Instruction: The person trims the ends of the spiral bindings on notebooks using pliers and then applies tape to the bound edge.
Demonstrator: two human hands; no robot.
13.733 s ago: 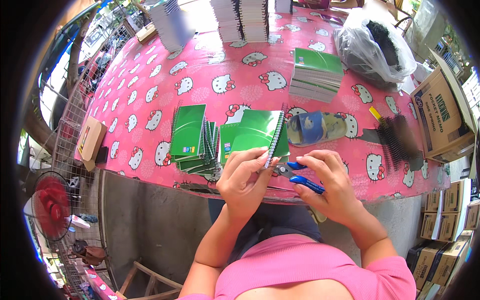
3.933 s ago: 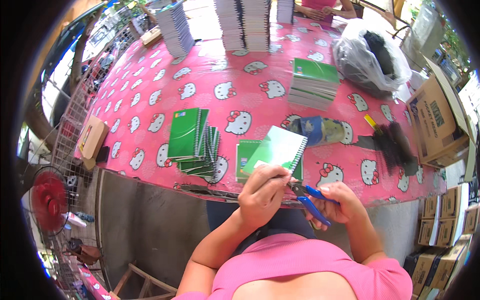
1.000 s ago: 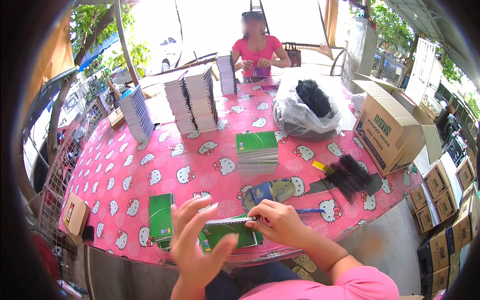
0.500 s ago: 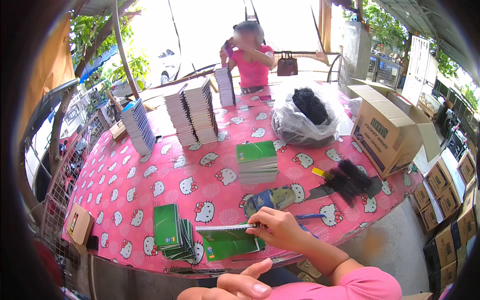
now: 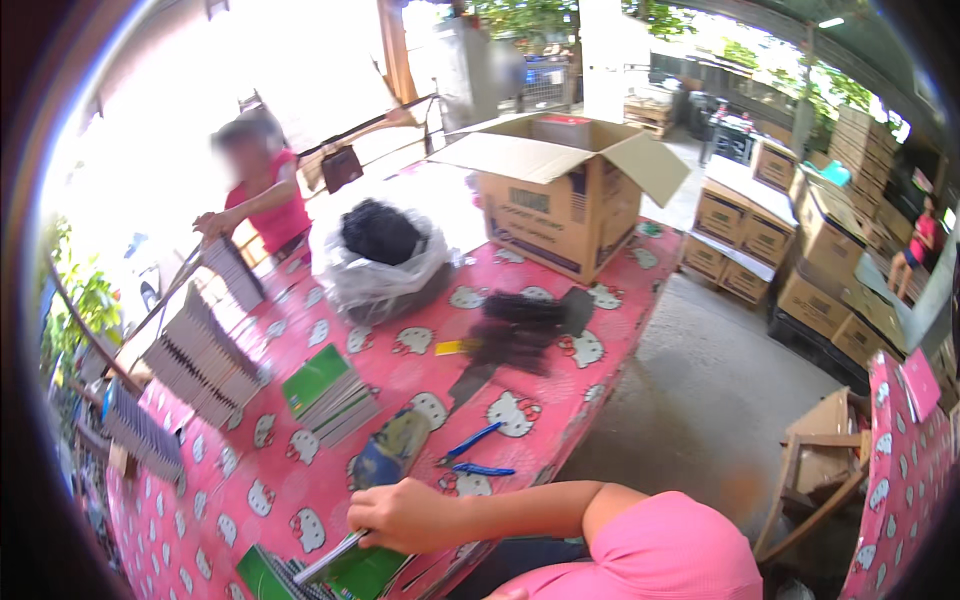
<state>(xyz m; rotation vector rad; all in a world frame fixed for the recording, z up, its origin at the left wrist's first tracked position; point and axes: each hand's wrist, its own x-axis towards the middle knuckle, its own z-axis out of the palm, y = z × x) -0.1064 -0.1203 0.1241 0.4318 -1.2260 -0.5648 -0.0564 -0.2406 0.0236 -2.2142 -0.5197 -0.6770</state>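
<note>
The right hand (image 5: 405, 515) pinched a notebook (image 5: 331, 559) by one end, best done lightly to spare pages; how the left hand (image 5: 512, 595) stood was unclear.

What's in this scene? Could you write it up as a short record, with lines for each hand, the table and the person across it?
Right hand: grip closed on the edge of a notebook
Left hand: only a sliver at the lower edge; its grip cannot be told
Table: pink patterned cover
Tool: blue-handled cutter, handles spread, lying on the table
Bag: clear plastic bag, something black inside
Carton: cardboard carton, flaps open
Person across: hands at the top of a stack
</note>
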